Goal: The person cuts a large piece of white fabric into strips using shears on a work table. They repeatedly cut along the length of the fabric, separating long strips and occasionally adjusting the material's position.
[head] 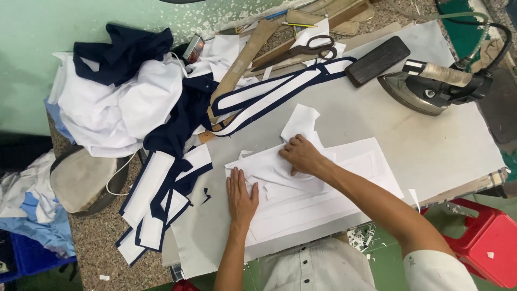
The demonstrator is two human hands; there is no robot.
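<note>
Left of the work, a heap of white and navy cloth (116, 102) and trimmed strips (156, 207) crowds the bench (431, 145). The left hand (240, 195) lies flat, fingers spread, pinning the white fabric pieces (323, 186) at the bench's near middle. The right hand (302, 155) pinches a fold there, grip closed on it. The fabric looks light, limp and apt to slide; edges are best held. A steam iron (431, 89) sits far right, a red stool (487, 240) below.

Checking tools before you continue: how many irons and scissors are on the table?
2: one iron at the table's far right edge, one pair of scissors at the far side. Others may be hidden under the fabric pile.
</note>
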